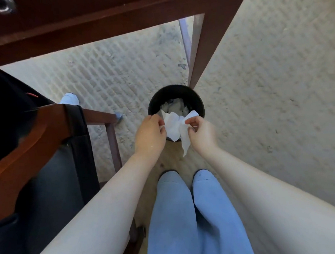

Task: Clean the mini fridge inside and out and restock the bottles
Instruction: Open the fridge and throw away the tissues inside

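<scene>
Both my hands hold a crumpled white paper towel (173, 127) over a round black waste bin (197, 103) on the carpet. My left hand (149, 135) pinches the towel's left edge with fingers and thumb. My right hand (199, 132) pinches its right side, and a strip of towel hangs down below it. The bin has crumpled white and grey paper inside. The mini fridge and the bottles are out of view.
A dark wooden desk (95, 18) spans the top, with one leg (199, 51) standing next to the bin. A wooden chair (35, 148) with a dark seat is at the left, and another person sits there. My legs in light blue trousers (188, 214) stand below.
</scene>
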### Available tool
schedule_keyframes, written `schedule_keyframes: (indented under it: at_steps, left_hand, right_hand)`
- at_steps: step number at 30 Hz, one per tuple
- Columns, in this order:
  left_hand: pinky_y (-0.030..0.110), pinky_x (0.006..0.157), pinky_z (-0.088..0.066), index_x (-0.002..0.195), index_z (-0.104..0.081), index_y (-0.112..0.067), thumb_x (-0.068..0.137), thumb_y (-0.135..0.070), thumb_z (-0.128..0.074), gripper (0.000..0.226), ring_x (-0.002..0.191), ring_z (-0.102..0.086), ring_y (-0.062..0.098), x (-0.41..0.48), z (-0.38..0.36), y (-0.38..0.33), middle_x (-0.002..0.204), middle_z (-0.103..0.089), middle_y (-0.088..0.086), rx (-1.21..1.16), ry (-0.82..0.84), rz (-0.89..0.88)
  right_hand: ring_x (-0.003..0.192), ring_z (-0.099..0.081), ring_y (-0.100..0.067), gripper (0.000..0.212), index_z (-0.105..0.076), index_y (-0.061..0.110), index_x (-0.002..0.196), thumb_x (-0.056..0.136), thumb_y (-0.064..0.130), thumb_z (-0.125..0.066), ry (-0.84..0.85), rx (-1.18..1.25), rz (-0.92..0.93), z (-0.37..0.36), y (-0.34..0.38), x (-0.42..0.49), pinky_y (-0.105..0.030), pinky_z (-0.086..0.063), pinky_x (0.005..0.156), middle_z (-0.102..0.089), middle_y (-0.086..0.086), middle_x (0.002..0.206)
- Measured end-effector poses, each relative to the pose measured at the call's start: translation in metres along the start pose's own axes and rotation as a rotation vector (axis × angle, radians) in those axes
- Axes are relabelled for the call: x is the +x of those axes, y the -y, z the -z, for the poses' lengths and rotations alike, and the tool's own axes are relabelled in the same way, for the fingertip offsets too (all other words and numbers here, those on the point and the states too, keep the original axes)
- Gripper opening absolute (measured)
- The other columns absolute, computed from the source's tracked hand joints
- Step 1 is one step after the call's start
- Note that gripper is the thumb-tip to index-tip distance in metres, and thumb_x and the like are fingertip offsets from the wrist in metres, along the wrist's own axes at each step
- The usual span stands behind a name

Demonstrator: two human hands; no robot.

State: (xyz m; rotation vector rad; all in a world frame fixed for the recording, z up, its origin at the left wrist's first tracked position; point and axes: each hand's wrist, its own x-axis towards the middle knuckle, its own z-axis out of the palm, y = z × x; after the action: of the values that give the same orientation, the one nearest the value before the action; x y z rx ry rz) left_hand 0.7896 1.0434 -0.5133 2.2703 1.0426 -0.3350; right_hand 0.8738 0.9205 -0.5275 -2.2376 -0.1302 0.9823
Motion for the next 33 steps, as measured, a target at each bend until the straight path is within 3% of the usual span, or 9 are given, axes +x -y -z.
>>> schedule_keyframes:
  at_steps: [4,7,11,20,23,27,33]
  left_hand:
    - [0.038,0.073,-0.050,0.101,-0.059,-0.013,0.093,-0.015,-0.051,0.012,0.086,-0.059,0.024,0.007,-0.001,0.001,0.104,-0.059,0.007,-0.001,0.034,0.009]
    - [0.040,0.076,-0.052,0.108,-0.058,-0.014,0.093,-0.015,-0.051,0.017,0.089,-0.060,0.024,0.013,-0.002,-0.005,0.111,-0.059,0.007,-0.031,0.064,-0.020]
    - [0.038,0.079,-0.053,0.122,-0.053,-0.016,0.091,-0.013,-0.053,0.031,0.093,-0.060,0.022,0.008,0.004,-0.015,0.121,-0.056,0.002,-0.198,0.033,-0.008]
    - [0.034,0.078,-0.052,0.118,-0.058,-0.015,0.094,-0.014,-0.050,0.025,0.094,-0.060,0.019,-0.030,0.065,-0.055,0.116,-0.060,0.002,-0.083,0.177,-0.040]
    - [0.031,0.075,-0.052,0.114,-0.059,-0.019,0.094,-0.017,-0.050,0.022,0.090,-0.060,0.016,-0.046,0.107,-0.088,0.113,-0.061,0.000,-0.072,0.133,-0.071]
    - [0.029,0.084,-0.050,0.111,-0.062,-0.021,0.093,-0.019,-0.052,0.021,0.097,-0.060,0.014,-0.069,0.172,-0.138,0.111,-0.062,-0.004,-0.063,0.051,-0.139]
    - [0.031,0.079,-0.050,0.098,-0.065,-0.021,0.091,-0.017,-0.052,0.016,0.090,-0.062,0.018,-0.099,0.271,-0.229,0.098,-0.067,-0.004,-0.029,-0.119,-0.330]
  right_hand:
    - [0.089,-0.062,-0.016,0.032,-0.063,0.014,0.115,0.089,0.004,-0.048,0.028,-0.025,0.045,0.003,0.002,0.005,-0.015,-0.039,0.061,-0.065,0.000,0.105]
    - [0.084,-0.058,-0.013,0.037,-0.059,0.016,0.123,0.090,0.005,-0.048,0.041,-0.074,0.002,0.012,-0.003,0.004,-0.015,-0.039,0.062,-0.062,0.003,0.100]
    - [0.094,-0.058,-0.015,0.032,-0.060,0.013,0.122,0.092,0.006,-0.052,0.026,-0.098,-0.047,0.023,-0.011,-0.003,-0.023,-0.043,0.081,-0.064,-0.001,0.116]
    - [0.094,-0.061,-0.017,0.028,-0.061,0.015,0.118,0.091,0.009,-0.055,0.006,-0.059,-0.024,0.080,0.039,-0.050,-0.033,-0.051,0.084,-0.063,0.001,0.113]
    - [0.091,-0.060,-0.016,0.025,-0.062,0.015,0.115,0.091,0.010,-0.056,-0.039,-0.005,0.005,0.117,0.074,-0.071,-0.032,-0.051,0.083,-0.063,0.002,0.107]
    - [0.093,-0.059,-0.015,0.023,-0.062,0.017,0.112,0.091,0.009,-0.057,-0.109,0.055,0.078,0.169,0.134,-0.101,-0.029,-0.049,0.083,-0.063,0.003,0.103]
    - [0.085,-0.062,-0.016,0.020,-0.064,0.018,0.105,0.087,0.010,-0.061,-0.269,0.071,0.265,0.267,0.232,-0.140,-0.028,-0.047,0.081,-0.067,0.003,0.098]
